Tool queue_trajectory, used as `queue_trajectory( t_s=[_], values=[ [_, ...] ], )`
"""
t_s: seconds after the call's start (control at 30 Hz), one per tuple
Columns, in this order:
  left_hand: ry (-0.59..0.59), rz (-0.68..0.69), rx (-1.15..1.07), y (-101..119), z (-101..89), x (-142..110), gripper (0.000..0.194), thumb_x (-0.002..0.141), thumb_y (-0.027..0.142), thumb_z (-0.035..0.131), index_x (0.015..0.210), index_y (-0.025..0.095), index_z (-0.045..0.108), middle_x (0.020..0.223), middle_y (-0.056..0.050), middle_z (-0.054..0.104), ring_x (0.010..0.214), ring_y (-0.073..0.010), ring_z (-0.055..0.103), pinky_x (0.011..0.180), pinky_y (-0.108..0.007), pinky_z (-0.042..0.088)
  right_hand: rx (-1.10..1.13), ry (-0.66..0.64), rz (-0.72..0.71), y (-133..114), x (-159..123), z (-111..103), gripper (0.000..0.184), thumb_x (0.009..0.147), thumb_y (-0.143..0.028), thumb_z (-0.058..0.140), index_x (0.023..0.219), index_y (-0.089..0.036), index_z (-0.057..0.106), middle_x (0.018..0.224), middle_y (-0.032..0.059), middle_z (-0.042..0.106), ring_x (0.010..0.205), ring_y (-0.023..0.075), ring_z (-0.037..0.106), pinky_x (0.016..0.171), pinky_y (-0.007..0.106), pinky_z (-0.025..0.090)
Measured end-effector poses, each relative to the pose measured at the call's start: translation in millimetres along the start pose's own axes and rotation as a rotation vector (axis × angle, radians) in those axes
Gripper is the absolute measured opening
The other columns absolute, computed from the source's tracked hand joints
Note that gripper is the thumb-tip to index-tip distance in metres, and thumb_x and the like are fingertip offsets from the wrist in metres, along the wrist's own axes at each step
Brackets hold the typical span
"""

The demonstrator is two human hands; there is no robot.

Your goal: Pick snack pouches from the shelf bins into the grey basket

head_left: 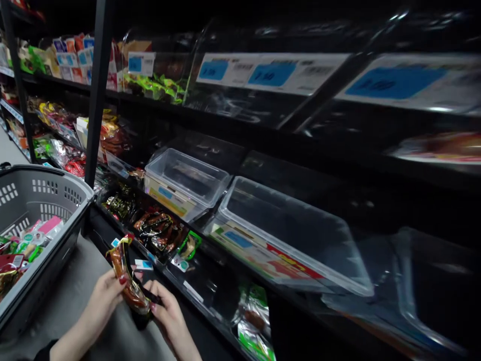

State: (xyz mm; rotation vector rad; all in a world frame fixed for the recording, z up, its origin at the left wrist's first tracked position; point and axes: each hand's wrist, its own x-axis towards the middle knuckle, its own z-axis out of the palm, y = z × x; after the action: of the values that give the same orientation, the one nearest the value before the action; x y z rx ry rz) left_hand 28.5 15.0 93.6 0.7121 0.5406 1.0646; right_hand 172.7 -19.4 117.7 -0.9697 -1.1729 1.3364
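My left hand point(102, 296) and my right hand point(167, 310) both grip a small reddish-brown snack packet point(128, 276), held upright in front of the lower shelf. The left fingers pinch its left side, and the right fingers close on its lower right part together with something dark. Just beyond the packet lies a shelf bin of similar dark and red snack packets point(158, 228).
A grey shopping basket point(56, 200) with several packets inside stands at my left. Black shelving point(98, 90) runs to the right with clear plastic bins point(188, 175), a larger clear bin point(293, 220), blue price tags point(270, 72) and green packets point(255, 331) low down.
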Motion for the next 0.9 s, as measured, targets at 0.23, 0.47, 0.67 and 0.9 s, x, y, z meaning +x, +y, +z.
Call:
queue_trajectory(
  t_s=[0.23, 0.47, 0.67, 0.9],
  values=[
    [0.055, 0.014, 0.187, -4, -13.6, -4, 0.025, 0.067, 0.032, 0.067, 0.087, 0.017, 0.07, 0.085, -0.008, 0.071, 0.084, -0.0244, 0.062, 0.078, -0.035, 0.046, -0.489, 0.015, 0.113, -3, 6, -7, 0.024, 0.068, -0.04, 0.062, 0.067, -0.018, 0.052, 0.063, -0.0023, 0.044, 0.062, 0.0126, 0.038, 0.057, 0.023, 0.029],
    [0.183, 0.022, 0.251, 4, -16.4, -7, 0.025, 0.054, 0.022, 0.075, 0.078, 0.015, 0.069, 0.073, -0.003, 0.07, 0.069, -0.0189, 0.061, 0.065, -0.026, 0.048, -0.512, 0.047, 0.19, 4, -7, 1, 0.021, 0.076, -0.036, 0.052, 0.068, -0.017, 0.048, 0.057, -0.005, 0.036, 0.056, 0.0101, 0.034, 0.054, 0.022, 0.027],
    [0.199, 0.114, 0.332, 4, -15.4, -8, 0.027, 0.062, 0.018, 0.07, 0.089, 0.016, 0.067, 0.085, -0.003, 0.069, 0.083, -0.0188, 0.059, 0.074, -0.024, 0.044, -0.275, 0.112, 0.241, 37, -21, 10, 0.018, 0.074, -0.034, 0.053, 0.075, -0.019, 0.042, 0.063, -0.0053, 0.035, 0.057, 0.0092, 0.034, 0.055, 0.021, 0.028],
    [0.115, 0.131, 0.255, 9, -35.8, 0, 0.058, 0.062, 0.008, 0.065, 0.117, 0.021, 0.052, 0.097, -0.005, 0.067, 0.087, -0.0197, 0.059, 0.076, -0.027, 0.044, -0.267, 0.072, 0.263, 60, -12, 19, 0.015, 0.074, -0.028, 0.051, 0.072, -0.019, 0.04, 0.057, -0.0068, 0.038, 0.052, 0.008, 0.033, 0.051, 0.02, 0.025]
  ],
)
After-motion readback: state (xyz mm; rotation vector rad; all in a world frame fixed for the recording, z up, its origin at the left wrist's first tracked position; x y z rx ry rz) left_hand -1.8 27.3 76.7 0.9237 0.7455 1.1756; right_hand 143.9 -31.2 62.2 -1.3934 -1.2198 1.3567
